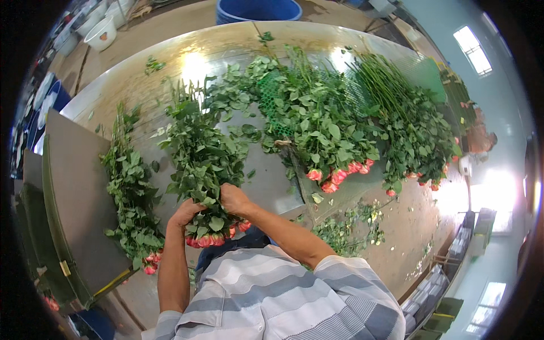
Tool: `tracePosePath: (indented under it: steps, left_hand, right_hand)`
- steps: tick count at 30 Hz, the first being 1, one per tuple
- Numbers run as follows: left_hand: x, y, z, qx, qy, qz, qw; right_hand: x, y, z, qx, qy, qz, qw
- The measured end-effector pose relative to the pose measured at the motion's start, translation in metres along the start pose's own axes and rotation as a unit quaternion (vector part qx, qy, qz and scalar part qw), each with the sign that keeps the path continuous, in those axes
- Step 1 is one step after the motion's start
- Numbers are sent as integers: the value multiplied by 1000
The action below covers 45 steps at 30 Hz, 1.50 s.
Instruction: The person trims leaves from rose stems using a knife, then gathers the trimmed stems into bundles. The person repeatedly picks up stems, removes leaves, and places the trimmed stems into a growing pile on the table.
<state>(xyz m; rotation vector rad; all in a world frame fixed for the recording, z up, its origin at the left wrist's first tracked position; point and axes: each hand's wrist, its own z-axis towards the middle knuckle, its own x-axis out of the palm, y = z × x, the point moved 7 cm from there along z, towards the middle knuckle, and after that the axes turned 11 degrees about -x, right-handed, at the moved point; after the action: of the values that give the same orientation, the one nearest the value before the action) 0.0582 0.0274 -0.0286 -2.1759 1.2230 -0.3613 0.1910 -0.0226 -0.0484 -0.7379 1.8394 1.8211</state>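
A thick bunch of pink roses (205, 153) lies on the metal table (272, 184), stems pointing away and blooms toward my body at the table's near edge. Its left side is gripped by my left hand (186, 212), whose fingers disappear into the leaves. On the opposite side my right hand (233, 199) is curled round the foliage just above the blooms. A thinner bunch of roses (131, 192) rests to the left. Right of me lies a larger heap of roses (328, 130), partly over green plastic netting (270, 102).
Another rose bunch (416, 130) lies at the far right. An upright grey panel (82, 198) borders the left side. A blue tub (258, 10) stands beyond the table, with white buckets (102, 34) at far left. Fallen leaves and petals (354, 226) litter the floor.
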Motion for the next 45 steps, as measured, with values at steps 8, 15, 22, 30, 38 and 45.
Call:
tracePosePath:
  steps: [8, 15, 22, 30, 38, 45]
  left_hand:
    - [34, -15, -10, -57, 78, -350, 932]
    - [24, -2, 5, -18, 92, -413, 906]
    - [44, -19, -19, -28, 133, -455, 880]
    - [-7, 72, 58, 61, -31, -264, 962]
    - [5, 56, 69, 20, -128, 79, 988]
    - [29, 4, 30, 89, 17, -110, 990]
  right_hand:
    - [-84, 33, -7, 33, -106, 70, 991]
    - [-287, -108, -75, 312, -355, -307, 826]
    - [-317, -116, -70, 240, -340, -295, 860]
    - [-104, -20, -7, 58, -167, -67, 982]
    - [-37, -39, 1, 121, -77, -33, 989]
    - [-44, -36, 6, 34, -158, 43, 986]
